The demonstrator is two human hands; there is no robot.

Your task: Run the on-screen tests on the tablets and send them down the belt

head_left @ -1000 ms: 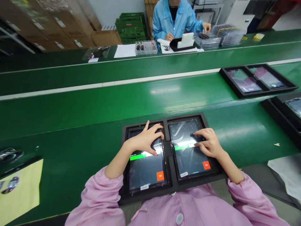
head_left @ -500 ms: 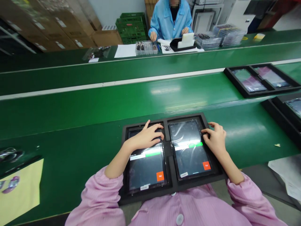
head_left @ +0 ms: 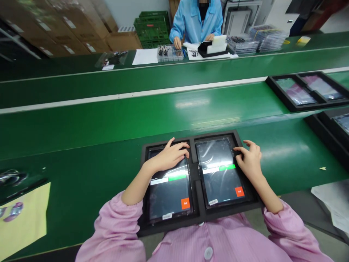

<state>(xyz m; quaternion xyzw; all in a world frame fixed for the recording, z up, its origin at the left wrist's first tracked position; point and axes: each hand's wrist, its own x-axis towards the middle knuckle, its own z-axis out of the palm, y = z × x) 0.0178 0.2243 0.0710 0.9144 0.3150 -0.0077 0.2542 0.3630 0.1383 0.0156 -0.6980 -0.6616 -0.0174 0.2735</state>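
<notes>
Two tablets lie side by side in a black foam tray at the bench's near edge. Both screens are lit, with a green bar and an orange "Fail" square. My left hand (head_left: 170, 156) rests across the upper part of the left tablet (head_left: 167, 196), fingers spread, fingertips at its right edge. At the upper right edge of the right tablet (head_left: 220, 185) is my right hand (head_left: 249, 160), its index finger and thumb at the edge and the other fingers loosely bent. Between the tablets runs the divider of the black tray (head_left: 194, 173).
Another black tray (head_left: 293, 105) with two tablets sits on the green belt (head_left: 136, 116) at right. Nearer lies a further dark tray (head_left: 327, 142). Yellow paper (head_left: 29, 222) is at left. Across the bench a person in blue (head_left: 196, 25) works beside a parts box (head_left: 170, 54).
The far tray on the belt has shifted slightly right. The view has tilted a little. My hands stay in nearly the same places on the tablets.
</notes>
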